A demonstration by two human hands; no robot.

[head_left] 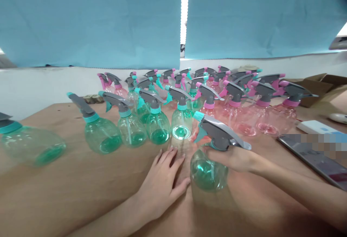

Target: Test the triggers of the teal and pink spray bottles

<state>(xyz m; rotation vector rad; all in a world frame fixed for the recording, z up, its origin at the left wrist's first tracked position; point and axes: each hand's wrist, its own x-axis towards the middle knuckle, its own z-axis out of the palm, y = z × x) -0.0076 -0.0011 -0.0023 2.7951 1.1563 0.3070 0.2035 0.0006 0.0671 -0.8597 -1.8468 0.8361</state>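
Right hand (235,157) grips upright green bottle (207,173), nozzle (198,116) leftward.

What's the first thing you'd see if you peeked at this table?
A crowd of spray bottles fills the middle of the wooden table, green ones on the left and pink ones on the right. Up front, the right hand grips one green bottle by its neck, with the left hand flat on the table beside it.
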